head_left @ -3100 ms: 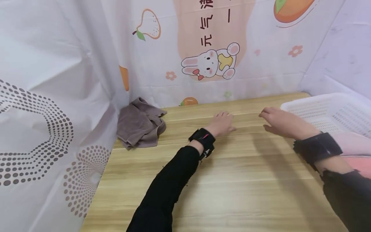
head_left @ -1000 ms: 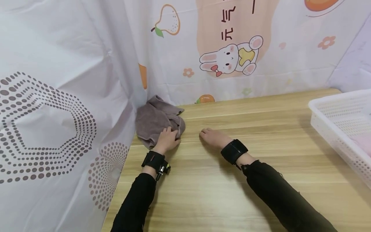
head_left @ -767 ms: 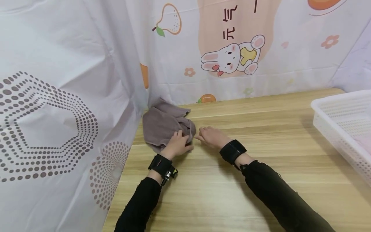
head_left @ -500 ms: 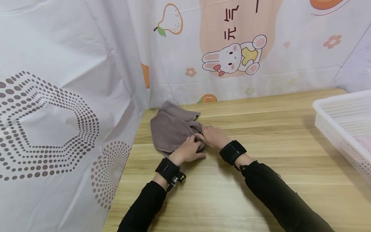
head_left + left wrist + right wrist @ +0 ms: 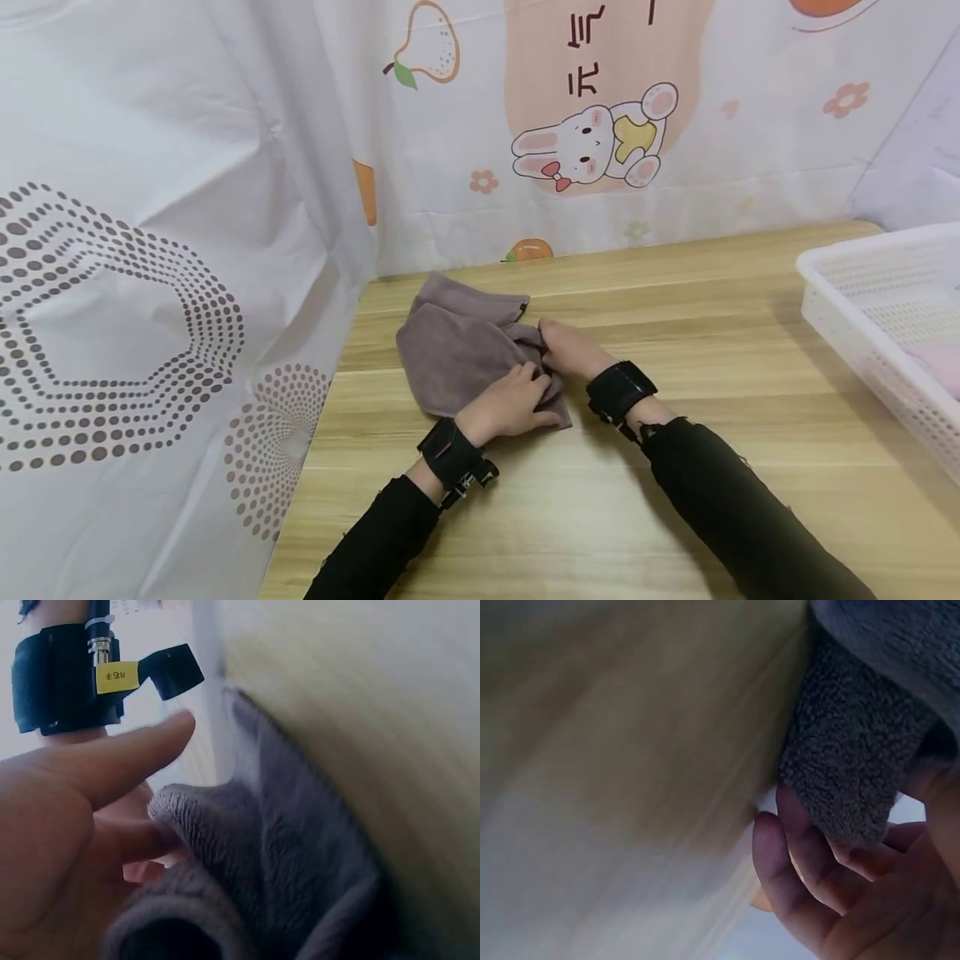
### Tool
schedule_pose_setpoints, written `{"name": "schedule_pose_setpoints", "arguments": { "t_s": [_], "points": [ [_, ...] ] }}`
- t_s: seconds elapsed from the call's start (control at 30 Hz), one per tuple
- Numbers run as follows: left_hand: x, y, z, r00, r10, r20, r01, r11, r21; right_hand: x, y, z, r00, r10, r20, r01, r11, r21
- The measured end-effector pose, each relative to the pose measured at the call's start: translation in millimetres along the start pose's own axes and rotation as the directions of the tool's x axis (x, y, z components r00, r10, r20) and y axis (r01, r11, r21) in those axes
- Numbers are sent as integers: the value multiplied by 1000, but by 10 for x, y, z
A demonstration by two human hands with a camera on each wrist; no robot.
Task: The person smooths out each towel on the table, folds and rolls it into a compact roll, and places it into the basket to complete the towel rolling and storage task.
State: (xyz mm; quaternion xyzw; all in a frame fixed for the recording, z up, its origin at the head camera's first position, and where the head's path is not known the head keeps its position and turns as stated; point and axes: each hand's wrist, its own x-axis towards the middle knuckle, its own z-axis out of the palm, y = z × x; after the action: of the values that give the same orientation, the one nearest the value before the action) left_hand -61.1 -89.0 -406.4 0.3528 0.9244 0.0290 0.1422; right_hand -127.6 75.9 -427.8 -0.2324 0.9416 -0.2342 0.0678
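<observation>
A crumpled grey-brown towel (image 5: pixel 465 354) lies on the wooden table, a small dark tag at its far corner. My left hand (image 5: pixel 510 404) has its fingers bent into the towel's near right part, thumb held apart. In the left wrist view a raised fold of towel (image 5: pixel 247 832) meets the fingers of that hand (image 5: pixel 52 825). At the towel's right edge my right hand (image 5: pixel 573 350) grips the cloth. The right wrist view shows its fingers (image 5: pixel 817 862) beneath the hanging towel edge (image 5: pixel 855 742), with the thumb on the other side.
A white perforated plastic basket (image 5: pixel 847 308) stands at the right with pink cloth (image 5: pixel 937 362) inside. White printed curtains hang behind the table (image 5: pixel 712 333) and along its left side (image 5: pixel 180 292).
Both hands came leftward to the towel. The left hand drew it rightward and toward the person, away from the corner; the right hand then took its right edge.
</observation>
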Motion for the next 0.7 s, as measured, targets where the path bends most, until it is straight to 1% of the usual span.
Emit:
{"name": "schedule_pose_setpoints", "arguments": {
  "t_s": [0.1,0.2,0.27,0.37,0.47,0.53,0.63,0.7],
  "points": [
    [31,45,-13,998,-53,-22,53,999,4,-82,55,-57,1000,13,-5,-12,994,104],
    [57,64,-22,994,-102,-41,102,995,-7,-168,83,-128,1000,3,-9,-2,987,162],
    [56,52,-19,992,-114,-49,112,993,-25,-218,100,-164,1000,-4,-4,5,982,188],
    [32,8,-23,991,-121,-59,115,989,-94,-297,163,-223,1000,-12,-3,12,977,213],
    [-17,-80,-45,987,-141,-74,127,978,-165,-398,264,-301,1000,-18,-13,20,974,224],
    [-69,-166,-76,982,-169,-87,149,968,-199,-479,350,-364,999,-23,-22,28,974,224],
    [-182,-328,-150,967,-215,-133,183,958,-222,-621,497,-477,998,-29,-59,40,978,203],
    [-268,-448,-204,953,-254,-166,210,947,-245,-713,602,-550,995,-30,-91,46,982,183]
  ]
}}
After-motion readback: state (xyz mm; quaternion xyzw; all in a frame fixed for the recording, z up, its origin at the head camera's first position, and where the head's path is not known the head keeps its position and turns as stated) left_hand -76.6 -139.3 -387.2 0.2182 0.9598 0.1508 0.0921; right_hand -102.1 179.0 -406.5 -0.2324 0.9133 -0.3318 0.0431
